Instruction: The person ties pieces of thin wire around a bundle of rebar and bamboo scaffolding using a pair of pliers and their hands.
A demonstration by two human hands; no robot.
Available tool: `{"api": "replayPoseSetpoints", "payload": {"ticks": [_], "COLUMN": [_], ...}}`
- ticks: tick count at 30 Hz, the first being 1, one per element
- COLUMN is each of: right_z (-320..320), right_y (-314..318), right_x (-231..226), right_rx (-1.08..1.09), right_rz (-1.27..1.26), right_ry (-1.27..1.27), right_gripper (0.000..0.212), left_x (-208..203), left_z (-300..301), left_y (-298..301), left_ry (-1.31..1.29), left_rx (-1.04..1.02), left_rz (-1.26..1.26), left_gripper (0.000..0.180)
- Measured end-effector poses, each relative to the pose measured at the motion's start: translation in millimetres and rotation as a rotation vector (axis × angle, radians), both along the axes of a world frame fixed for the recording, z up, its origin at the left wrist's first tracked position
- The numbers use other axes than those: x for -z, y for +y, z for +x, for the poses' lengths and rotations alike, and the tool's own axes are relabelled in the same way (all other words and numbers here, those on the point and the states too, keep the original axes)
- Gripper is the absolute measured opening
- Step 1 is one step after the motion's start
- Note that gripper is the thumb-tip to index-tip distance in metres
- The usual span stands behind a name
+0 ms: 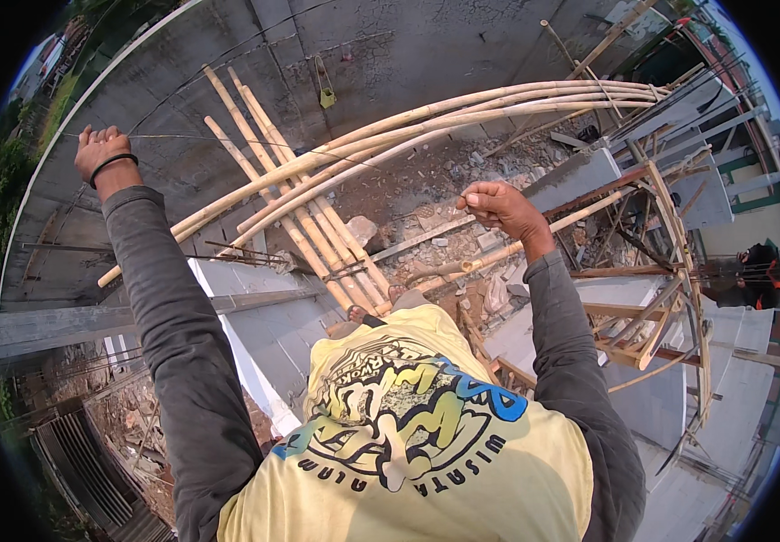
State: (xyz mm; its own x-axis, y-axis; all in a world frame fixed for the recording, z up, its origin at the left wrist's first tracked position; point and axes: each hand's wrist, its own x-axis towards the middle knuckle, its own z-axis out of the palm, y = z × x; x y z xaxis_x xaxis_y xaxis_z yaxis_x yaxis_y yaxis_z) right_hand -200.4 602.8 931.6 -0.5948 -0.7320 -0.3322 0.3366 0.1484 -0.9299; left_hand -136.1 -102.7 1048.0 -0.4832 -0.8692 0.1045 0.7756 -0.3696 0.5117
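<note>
My left hand (104, 155) is raised at the far left in a fist, a dark band round its wrist. A thin wire (200, 137) runs from this fist across the bamboo. My right hand (502, 210) hangs right of centre with thumb and fingers pinched; what they hold, if anything, is too small to make out. Between the hands, long curved bamboo poles (462, 108) lie across several shorter bamboo poles (322, 237). Below these, my sandalled feet (357, 313) rest on or beside the shorter poles' near ends.
A tall grey wall (408, 45) stands beyond the poles, with a small yellow-green holder (327, 96) hanging on it. Rubble (489, 239) lies far below. Bamboo framing (679, 271) rises at right, near a person in orange (774, 271). A grey beam (65, 331) crosses at left.
</note>
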Motion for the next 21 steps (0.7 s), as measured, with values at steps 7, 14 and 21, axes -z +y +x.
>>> {"api": "replayPoseSetpoints", "payload": {"ticks": [7,14,21], "right_z": [7,11,34], "right_y": [62,81,66], "right_x": [46,63,123], "right_rx": [0.002,-0.119,0.405], "right_rz": [0.119,0.359,0.733], "right_ry": [-0.079,0.335,0.533], "right_gripper": [0.030,0.025,0.021], "left_x": [11,-20,-75], "left_z": [12,14,79], "left_y": [-104,-67,127], "left_ry": [-0.127,-0.023,0.116], "left_rx": [-0.063,0.015,0.374], "left_rz": [-0.133,-0.070,-0.160], "left_gripper": [0.017,0.013,0.019]}}
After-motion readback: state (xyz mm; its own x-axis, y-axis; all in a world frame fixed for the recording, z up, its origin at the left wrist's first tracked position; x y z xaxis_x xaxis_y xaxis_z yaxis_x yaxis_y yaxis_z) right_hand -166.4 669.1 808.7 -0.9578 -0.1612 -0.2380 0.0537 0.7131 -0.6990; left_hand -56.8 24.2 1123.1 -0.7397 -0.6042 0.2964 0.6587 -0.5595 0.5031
